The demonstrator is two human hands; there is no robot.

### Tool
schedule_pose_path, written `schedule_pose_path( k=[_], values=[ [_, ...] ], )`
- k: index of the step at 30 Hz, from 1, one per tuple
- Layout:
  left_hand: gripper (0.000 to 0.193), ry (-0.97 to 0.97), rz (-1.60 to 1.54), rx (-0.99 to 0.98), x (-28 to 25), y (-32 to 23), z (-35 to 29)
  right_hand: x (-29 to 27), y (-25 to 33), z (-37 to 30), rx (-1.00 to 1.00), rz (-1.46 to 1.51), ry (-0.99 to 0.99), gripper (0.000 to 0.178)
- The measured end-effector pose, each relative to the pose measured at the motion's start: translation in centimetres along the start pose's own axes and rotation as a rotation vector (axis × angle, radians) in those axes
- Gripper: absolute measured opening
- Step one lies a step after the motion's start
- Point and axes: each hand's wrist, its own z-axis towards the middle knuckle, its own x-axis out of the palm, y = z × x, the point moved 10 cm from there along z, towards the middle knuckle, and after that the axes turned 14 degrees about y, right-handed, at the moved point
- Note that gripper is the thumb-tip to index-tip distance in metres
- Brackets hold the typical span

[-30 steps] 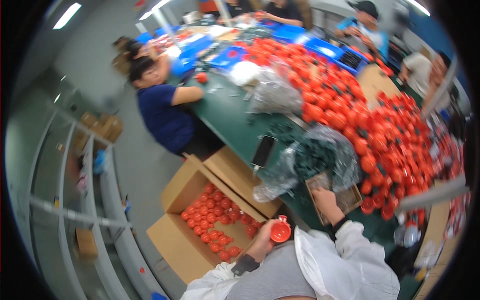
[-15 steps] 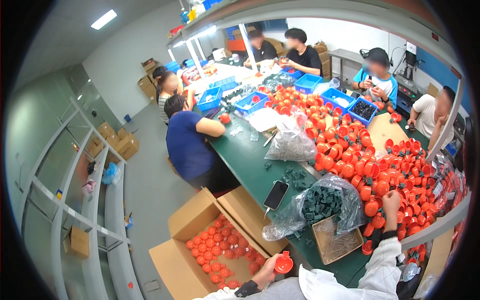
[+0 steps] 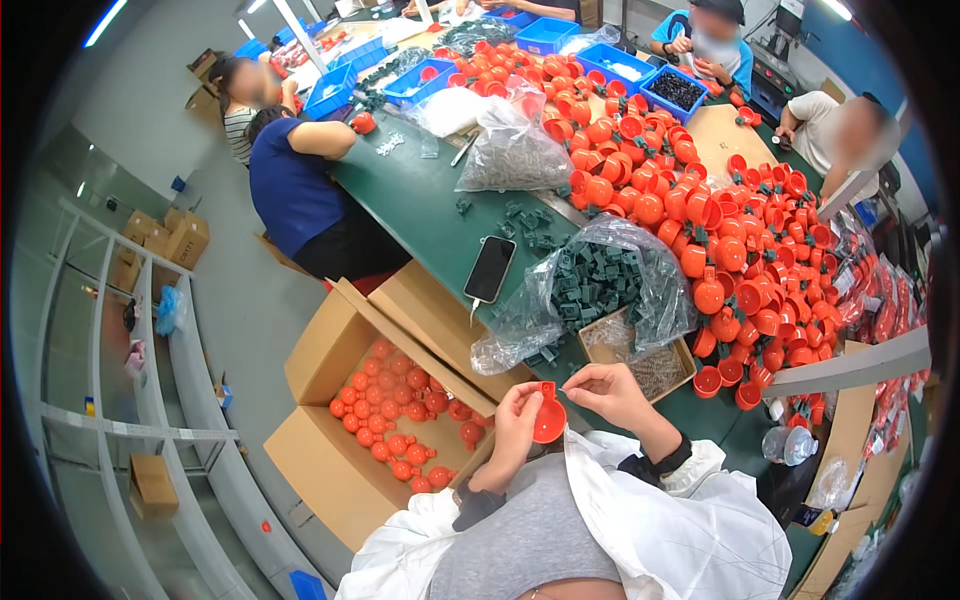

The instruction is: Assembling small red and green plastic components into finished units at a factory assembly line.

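Note:
In front of my body, my left hand (image 3: 513, 428) pinches a small red plastic cup (image 3: 548, 423) with a square tab at its top. The cup's open side faces up toward me. My right hand (image 3: 617, 402) is close beside the tab, thumb and fingertips pressed together; anything between them is too small to make out. Beyond the right hand sits a shallow cardboard tray (image 3: 676, 384) of thin, shiny small parts. Behind it, a clear plastic bag (image 3: 672, 262) holds dark green clips (image 3: 592, 285). A large heap of red cups (image 3: 728, 250) spreads over the table to the right.
An open carton (image 3: 320, 470) with red cups stands at left below the table (image 3: 400, 190). A phone (image 3: 490, 268) on a cable lies near the table edge. Blue bins (image 3: 546, 36) stand farther back. A metal bar (image 3: 850, 362) crosses at right. Several people sit around the table.
My right hand has come from the heap of red cups to the tab of the cup in my left hand. The left hand has raised that cup from beside the carton. The view has shifted.

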Motion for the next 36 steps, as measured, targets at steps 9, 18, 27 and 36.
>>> schedule_pose_path(
  k=[9,18,27,36],
  values=[
    [0.018,0.016,0.035,0.047,1.1,-0.2,-1.3,0.7,-1.4,-0.2,-0.087,-0.147,-0.026,0.008],
    [0.016,0.037,0.123,0.042,1.2,0.3,-1.5,1.2,-3.2,-0.2,-0.093,0.059,-0.086,0.008],
    [0.011,0.011,0.045,-0.173,-0.6,5.2,-1.9,-2.3,-10.9,-0.4,0.210,0.261,0.083,0.029],
    [0.014,-0.005,0.006,-0.308,-1.3,6.9,-2.0,-12.6,-9.3,-1.5,0.319,-1.125,-0.520,0.014]
  ],
)
